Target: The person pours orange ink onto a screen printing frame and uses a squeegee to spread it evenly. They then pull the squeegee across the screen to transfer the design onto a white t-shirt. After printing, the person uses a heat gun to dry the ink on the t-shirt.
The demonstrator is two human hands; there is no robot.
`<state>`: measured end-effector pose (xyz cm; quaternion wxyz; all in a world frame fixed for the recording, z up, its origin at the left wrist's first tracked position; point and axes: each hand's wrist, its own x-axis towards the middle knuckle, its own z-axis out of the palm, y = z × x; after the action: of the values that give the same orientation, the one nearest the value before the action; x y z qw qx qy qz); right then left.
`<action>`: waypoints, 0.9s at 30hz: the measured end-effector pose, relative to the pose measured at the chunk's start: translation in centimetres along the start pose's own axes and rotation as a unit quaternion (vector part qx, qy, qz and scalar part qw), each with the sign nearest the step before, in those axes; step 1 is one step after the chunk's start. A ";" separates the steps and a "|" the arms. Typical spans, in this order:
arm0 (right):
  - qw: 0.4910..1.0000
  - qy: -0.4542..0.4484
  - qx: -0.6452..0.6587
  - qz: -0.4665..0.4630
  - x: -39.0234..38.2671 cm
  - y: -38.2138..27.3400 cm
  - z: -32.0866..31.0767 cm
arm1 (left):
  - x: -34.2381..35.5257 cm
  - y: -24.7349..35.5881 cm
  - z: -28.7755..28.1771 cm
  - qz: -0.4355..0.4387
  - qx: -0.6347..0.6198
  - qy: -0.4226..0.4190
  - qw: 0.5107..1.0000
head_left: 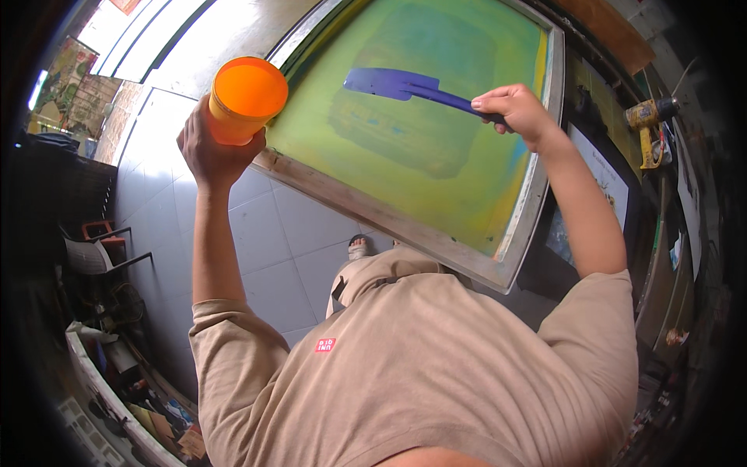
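- Round orange plastic tub point(247, 97) is clasped by left hand point(220, 152) near left edge of pale wooden frame point(373, 212), seemingly for steadiness.
- Long purple spatula point(405, 84) is gripped endwise by right hand point(520, 113) above frame's interior, probably for reach.

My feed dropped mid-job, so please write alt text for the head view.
The right hand holds a purple spatula over a framed, green-tinted screen, and the left hand holds an orange tub beside the screen's left edge. Grey floor tiles show below; a yellow-and-black power tool is at far right.
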<state>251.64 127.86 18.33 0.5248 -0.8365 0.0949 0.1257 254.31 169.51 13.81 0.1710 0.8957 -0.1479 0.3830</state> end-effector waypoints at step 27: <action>0.957 0.196 -0.208 -0.055 -7.6 2.8 -0.2 | 2.2 -2.3 3.1 0.012 -0.048 -0.026 0.998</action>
<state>243.59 126.61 18.37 0.3167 -0.9392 0.1218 -0.0525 258.68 169.97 12.96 0.2056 0.8943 -0.1812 0.3537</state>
